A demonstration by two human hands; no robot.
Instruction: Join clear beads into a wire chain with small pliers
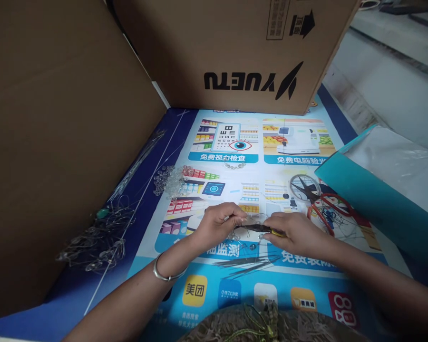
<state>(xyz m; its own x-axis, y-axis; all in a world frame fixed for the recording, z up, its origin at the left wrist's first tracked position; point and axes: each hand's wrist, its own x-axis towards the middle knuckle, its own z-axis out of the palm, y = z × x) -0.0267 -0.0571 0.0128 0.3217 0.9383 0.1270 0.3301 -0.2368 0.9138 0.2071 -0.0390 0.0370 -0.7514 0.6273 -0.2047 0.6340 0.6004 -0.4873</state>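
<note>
My left hand [219, 223], with a silver bangle [166, 273] on its wrist, is closed in a pinch on a thin wire with clear beads [251, 219]. My right hand [296, 232] is closed round small pliers with yellow handles [262, 229], whose dark jaws point left toward the left fingers. Both hands meet over a printed poster mat [235, 156]. A bundle of thin metal pins [248, 263] lies on the mat just below the hands.
Red-handled scissors [319, 199] lie right of the hands beside a teal plastic bag [378, 190]. Clear beads [167, 180] and a heap of wire pieces [100, 237] lie at the left. Cardboard boxes [235, 52] stand behind and to the left.
</note>
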